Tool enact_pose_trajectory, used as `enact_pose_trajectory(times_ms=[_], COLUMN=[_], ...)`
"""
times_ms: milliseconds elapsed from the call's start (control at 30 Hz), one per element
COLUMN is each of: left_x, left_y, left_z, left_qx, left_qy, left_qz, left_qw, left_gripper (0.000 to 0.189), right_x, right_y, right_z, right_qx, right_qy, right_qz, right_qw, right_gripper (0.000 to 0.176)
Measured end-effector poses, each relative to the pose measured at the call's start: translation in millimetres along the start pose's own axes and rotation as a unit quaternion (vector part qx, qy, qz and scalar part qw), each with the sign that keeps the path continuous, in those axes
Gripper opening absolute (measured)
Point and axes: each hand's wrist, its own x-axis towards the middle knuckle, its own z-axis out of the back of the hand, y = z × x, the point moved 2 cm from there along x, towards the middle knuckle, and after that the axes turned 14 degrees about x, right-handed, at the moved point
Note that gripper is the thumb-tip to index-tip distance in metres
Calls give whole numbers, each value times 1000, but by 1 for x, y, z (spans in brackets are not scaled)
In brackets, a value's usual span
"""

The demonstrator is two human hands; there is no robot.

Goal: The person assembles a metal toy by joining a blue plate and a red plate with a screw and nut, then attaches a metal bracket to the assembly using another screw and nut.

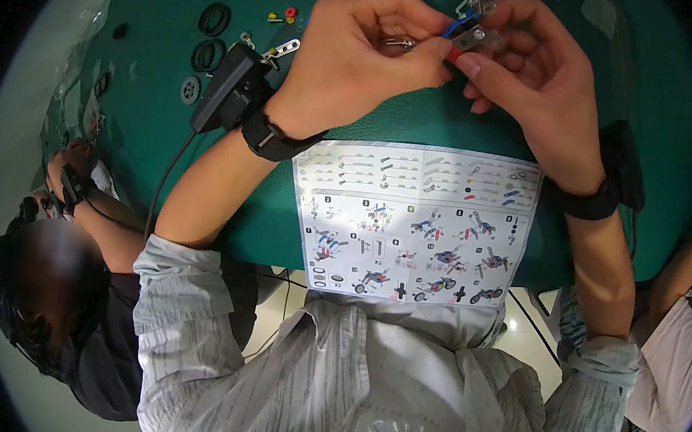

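Near the top of the view my left hand [368, 57] and my right hand [539, 81] are close together around a small assembly [478, 37] of grey, blue and red pieces. The fingers of my left hand pinch its left side, with a small metal piece [400, 43] showing between them. My right thumb presses on the red part from the right. A thin metal rod sticks up from the top of the assembly. Below my hands lies a printed instruction sheet [413, 201] with parts and numbered steps. My fingers partly hide the assembly.
On the green table [263, 225] at the left lie black tyres [213, 20], a grey gear-like wheel [191, 89], a perforated metal strip [285, 48] and small yellow, red and black parts. People sit at the left [105, 335] and right [679, 360]. Cables run from the wrist devices.
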Motion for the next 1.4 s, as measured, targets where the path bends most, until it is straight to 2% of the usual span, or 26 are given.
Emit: enact_pose_trajectory(times_ms=[167,267,367,1400], left_x=[0,-1,-1,-1], left_y=[-3,-5,-4,-4], left_z=[0,1,3,3], left_qx=[5,45,66,56], left_qy=[-4,10,19,9], left_qz=[6,-9,-20,-6], left_qw=[1000,999,997,998], left_gripper=[14,16,17,17], right_x=[-1,-3,-4,-1], right_y=[5,-3,1,-3], right_z=[-4,5,1,4], right_qx=[3,-88,-104,-82], right_qy=[-5,39,24,27], right_qz=[-4,48,38,32], right_qw=[1000,994,994,996], right_gripper=[31,36,36,37])
